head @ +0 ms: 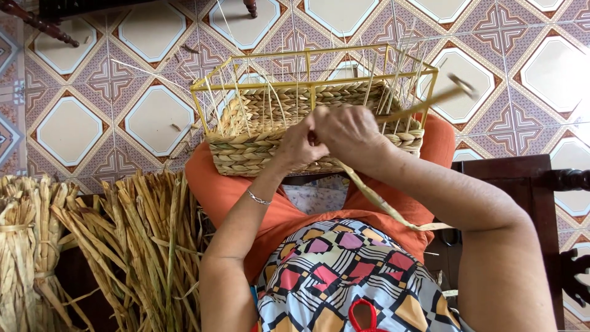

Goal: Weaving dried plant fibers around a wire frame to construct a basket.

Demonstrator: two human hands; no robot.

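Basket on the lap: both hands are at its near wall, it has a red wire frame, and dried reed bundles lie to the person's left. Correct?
Not quite: the head view shows the basket has a yellow wire frame, not red. Both hands, left and right, are at its near wall, and the reed bundles lie on the person's left.

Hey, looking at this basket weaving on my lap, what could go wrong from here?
The basket rests only on the knees, so a hard pull might tip it off. Both hands pinch one strand at the near wall; it trails loose across the lap and may snag or kink. The thin upright stakes stick up near the right hand and could bend or poke it.
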